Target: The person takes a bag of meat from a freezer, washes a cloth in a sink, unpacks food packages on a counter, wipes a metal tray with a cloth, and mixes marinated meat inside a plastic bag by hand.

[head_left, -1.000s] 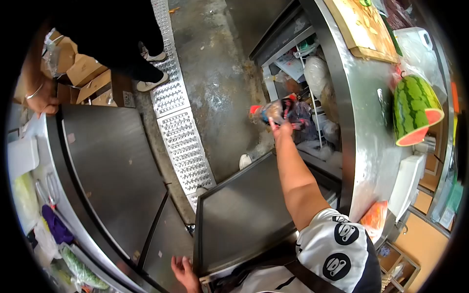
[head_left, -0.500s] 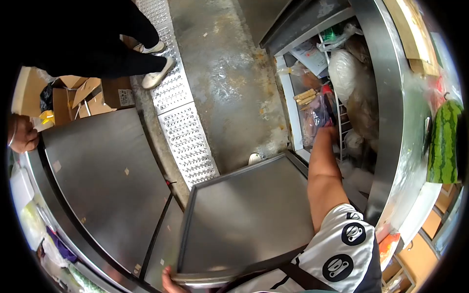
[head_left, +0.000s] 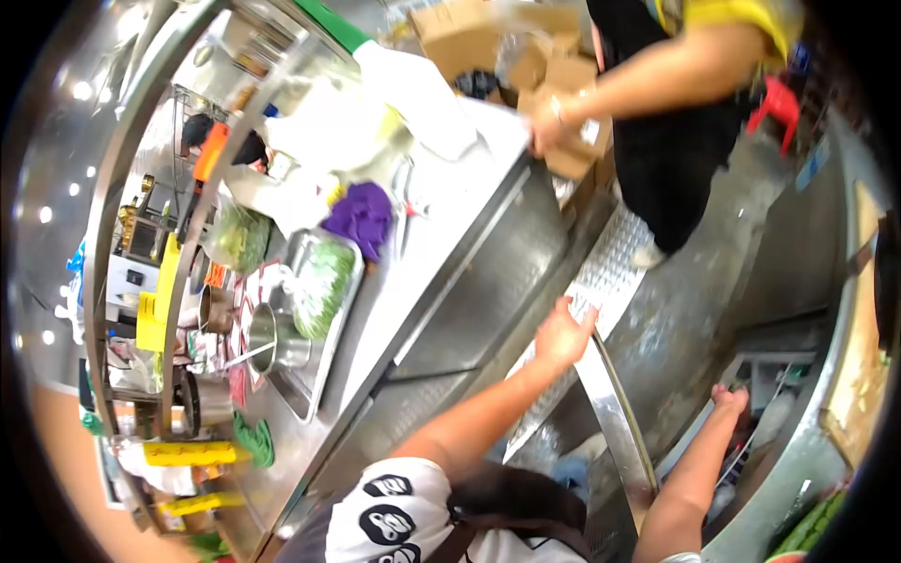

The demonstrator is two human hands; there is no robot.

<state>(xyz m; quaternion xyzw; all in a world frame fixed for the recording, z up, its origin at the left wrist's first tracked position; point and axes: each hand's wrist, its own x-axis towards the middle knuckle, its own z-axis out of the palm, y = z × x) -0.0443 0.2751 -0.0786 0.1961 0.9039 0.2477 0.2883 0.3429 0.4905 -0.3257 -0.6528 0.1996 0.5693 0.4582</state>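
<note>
My left fingers splay at the steel door, my right fingers, grip unclear, by an open cabinet, facing a cluttered kitchen tabletop.

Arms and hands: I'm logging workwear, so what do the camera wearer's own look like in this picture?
The left hand and right hand are bare, with no gloves. The left sleeve is short and white, with round black badges bearing white prints; of the right sleeve, only a white edge shows.
</note>
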